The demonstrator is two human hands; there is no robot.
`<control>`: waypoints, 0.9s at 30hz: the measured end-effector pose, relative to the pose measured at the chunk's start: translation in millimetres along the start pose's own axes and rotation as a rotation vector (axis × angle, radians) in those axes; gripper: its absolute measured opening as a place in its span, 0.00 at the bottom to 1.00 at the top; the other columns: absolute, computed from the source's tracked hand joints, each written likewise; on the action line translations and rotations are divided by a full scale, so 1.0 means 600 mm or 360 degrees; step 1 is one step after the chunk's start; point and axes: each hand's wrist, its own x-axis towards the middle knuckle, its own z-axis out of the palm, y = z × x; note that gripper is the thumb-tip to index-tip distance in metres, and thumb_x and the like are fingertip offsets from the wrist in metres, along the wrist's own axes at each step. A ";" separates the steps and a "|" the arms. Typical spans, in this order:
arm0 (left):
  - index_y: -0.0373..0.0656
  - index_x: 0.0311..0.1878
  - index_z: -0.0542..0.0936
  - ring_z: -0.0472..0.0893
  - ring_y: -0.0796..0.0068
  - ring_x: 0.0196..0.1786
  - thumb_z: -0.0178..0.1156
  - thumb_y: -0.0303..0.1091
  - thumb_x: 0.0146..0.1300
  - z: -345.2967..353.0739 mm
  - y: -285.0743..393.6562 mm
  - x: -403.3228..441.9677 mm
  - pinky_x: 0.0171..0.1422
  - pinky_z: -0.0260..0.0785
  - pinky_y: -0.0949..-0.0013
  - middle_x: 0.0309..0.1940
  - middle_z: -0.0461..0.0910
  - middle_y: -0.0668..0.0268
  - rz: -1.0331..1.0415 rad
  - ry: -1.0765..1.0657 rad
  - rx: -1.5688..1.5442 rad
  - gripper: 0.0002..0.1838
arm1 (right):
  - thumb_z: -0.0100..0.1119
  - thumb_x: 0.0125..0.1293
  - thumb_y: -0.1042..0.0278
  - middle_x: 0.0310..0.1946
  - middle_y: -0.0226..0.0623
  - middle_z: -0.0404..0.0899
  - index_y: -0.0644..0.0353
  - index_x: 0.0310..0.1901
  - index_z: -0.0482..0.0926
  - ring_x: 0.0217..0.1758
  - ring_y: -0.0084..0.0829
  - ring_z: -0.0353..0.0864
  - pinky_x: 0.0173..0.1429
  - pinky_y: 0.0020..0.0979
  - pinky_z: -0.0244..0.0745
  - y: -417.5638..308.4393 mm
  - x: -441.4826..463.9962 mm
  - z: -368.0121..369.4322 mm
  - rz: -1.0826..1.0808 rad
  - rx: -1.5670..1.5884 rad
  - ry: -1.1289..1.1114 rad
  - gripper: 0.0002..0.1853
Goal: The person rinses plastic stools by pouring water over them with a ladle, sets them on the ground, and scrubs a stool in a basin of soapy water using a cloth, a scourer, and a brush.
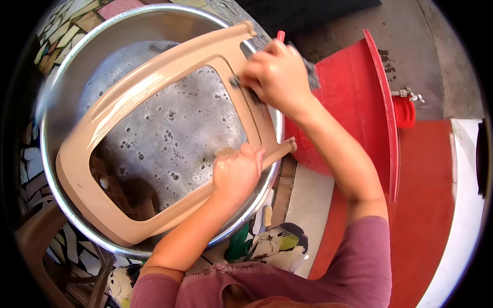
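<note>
A beige plastic frame (pixel 110 115) with a large rectangular opening lies tilted across a big round metal basin (pixel 55 177). Soapy grey water (pixel 169 128) with bubbles shows through the opening. My left hand (pixel 238 172) is closed around the frame's near side bar. On the frame's right end rests my right hand (pixel 277 72), fingers curled round something dark and bristly, likely a scouring pad or brush; most of it is hidden under the hand. A small red tip (pixel 281 36) sticks out just beyond my right hand.
A large red tub (pixel 349 102) lies on its side right of the basin, with a metal tap (pixel 408 94) beyond it. Brown plastic chair parts (pixel 43 238) stand at the lower left. A small yellowish brush (pixel 267 215) is below the basin's right edge.
</note>
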 end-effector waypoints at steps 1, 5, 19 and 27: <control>0.43 0.24 0.72 0.78 0.63 0.14 0.60 0.48 0.64 0.000 0.003 -0.004 0.21 0.71 0.61 0.11 0.75 0.61 -0.0010 -0.0025 -0.0029 0.20 | 0.65 0.45 0.64 0.25 0.23 0.81 0.40 0.21 0.85 0.39 0.35 0.75 0.41 0.38 0.67 0.013 0.029 0.011 0.0014 -0.0036 -0.0072 0.03; 0.43 0.24 0.72 0.79 0.63 0.15 0.60 0.49 0.65 0.002 -0.006 -0.001 0.21 0.72 0.61 0.11 0.75 0.61 0.0026 0.0025 -0.0039 0.20 | 0.60 0.61 0.57 0.35 0.55 0.83 0.56 0.42 0.85 0.42 0.44 0.83 0.50 0.39 0.76 0.020 0.168 0.009 0.0508 0.0057 -0.0929 0.14; 0.43 0.28 0.76 0.82 0.54 0.20 0.52 0.44 0.68 -0.041 -0.008 0.052 0.27 0.75 0.53 0.15 0.79 0.57 -0.0148 -0.0072 0.0078 0.17 | 0.71 0.49 0.62 0.28 0.19 0.81 0.48 0.28 0.85 0.39 0.33 0.74 0.42 0.36 0.70 -0.044 -0.087 -0.113 0.0324 -0.0108 -0.0228 0.05; 0.42 0.30 0.77 0.81 0.45 0.25 0.47 0.45 0.70 -0.037 0.004 0.054 0.33 0.73 0.47 0.19 0.80 0.49 -0.0153 -0.0128 0.0171 0.19 | 0.70 0.50 0.62 0.32 0.19 0.81 0.46 0.29 0.85 0.42 0.33 0.73 0.44 0.36 0.66 -0.108 -0.296 -0.120 0.1052 0.0033 0.0098 0.05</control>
